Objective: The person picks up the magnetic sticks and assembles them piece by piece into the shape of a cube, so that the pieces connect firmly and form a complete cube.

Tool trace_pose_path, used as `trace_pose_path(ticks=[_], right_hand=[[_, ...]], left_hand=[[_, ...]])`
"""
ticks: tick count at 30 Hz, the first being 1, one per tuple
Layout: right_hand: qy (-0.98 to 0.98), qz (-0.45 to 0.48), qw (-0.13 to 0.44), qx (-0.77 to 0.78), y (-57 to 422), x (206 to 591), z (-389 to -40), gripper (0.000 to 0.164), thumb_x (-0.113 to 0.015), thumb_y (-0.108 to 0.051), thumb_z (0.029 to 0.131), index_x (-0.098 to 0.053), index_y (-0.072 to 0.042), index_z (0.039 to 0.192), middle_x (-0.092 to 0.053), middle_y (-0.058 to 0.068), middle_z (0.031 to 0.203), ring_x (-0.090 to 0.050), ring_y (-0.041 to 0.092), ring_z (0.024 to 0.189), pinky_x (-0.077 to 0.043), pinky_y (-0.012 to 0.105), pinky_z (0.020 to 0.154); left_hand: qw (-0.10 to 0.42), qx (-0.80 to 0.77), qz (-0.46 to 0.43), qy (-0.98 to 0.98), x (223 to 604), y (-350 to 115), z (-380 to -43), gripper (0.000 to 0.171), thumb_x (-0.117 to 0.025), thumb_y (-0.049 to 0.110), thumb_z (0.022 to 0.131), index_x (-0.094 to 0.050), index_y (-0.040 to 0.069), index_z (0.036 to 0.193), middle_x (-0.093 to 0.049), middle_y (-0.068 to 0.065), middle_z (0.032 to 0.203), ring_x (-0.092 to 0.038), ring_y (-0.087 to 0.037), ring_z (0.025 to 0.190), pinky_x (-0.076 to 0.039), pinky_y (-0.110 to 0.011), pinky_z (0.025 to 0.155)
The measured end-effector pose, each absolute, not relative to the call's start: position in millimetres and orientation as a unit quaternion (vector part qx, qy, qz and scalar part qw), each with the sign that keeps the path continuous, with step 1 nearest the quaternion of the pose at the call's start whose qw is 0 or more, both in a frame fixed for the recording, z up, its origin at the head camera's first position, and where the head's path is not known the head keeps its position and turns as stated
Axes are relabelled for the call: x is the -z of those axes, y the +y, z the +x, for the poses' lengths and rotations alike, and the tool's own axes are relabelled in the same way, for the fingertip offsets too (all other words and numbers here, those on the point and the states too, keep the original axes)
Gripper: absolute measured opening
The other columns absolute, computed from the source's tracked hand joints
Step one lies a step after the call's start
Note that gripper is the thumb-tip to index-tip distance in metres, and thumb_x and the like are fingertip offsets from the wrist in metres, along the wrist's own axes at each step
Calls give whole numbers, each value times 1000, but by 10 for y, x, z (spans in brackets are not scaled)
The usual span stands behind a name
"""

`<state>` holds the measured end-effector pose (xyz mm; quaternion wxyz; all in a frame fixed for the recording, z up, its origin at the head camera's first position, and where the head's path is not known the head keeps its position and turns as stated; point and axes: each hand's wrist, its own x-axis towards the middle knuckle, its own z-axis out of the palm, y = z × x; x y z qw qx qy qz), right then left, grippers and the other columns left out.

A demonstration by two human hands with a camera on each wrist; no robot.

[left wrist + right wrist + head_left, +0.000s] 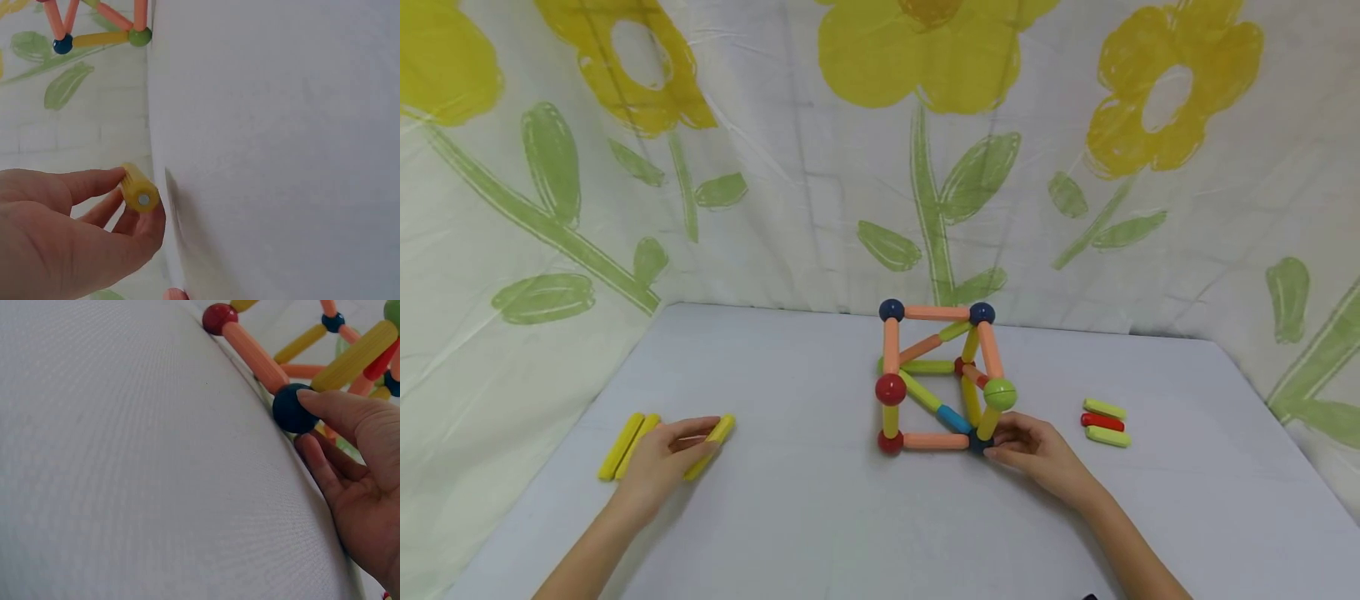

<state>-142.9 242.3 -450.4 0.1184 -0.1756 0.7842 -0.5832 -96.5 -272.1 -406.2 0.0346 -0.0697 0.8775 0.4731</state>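
Observation:
A yellow magnetic stick (722, 430) is pinched between the thumb and fingers of my left hand (655, 462). The left wrist view shows the metal disc in the end of this stick (141, 190). At the table's middle stands a cube-like frame (936, 313) of coloured sticks and balls. My right hand (1052, 460) grips the dark blue ball (292, 409) at its near lower right corner, thumb on one side and fingers on the other. From that ball rise a yellow stick (356, 355) and a blue-and-lime diagonal (953, 418); an orange stick (936, 442) runs left to a red ball (891, 442).
Two yellow sticks (622, 447) lie side by side at the left, partly behind my left hand. On the right lie two lime sticks (1107, 437) with a red stick (1102, 422) between them. A flower-printed cloth (775, 167) hangs behind the white table (820, 517).

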Motion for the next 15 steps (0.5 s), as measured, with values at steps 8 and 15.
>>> trace_pose_path(ticks=[8, 15], right_hand=[[783, -176, 127, 583, 2427, 4514, -1442, 39, -71, -5, 100, -58, 13, 131, -65, 23, 119, -68, 7, 99, -58, 17, 89], [782, -174, 126, 586, 2430, 4514, -1437, 38, -72, -5, 100, -57, 13, 130, -65, 23, 118, -68, 7, 99, -58, 17, 89]], left_hand=[[84, -620, -60, 778, 3855, -2301, -1130, 59, -66, 15, 106, -44, -6, 156, -54, -20, 150, -66, 2, 104, -57, -18, 91], [76, -745, -20, 662, 3525, -1687, -1340, 56, -60, 0, 105, -39, -12, 155, -60, -4, 131, -68, -5, 107, -58, -23, 95]])
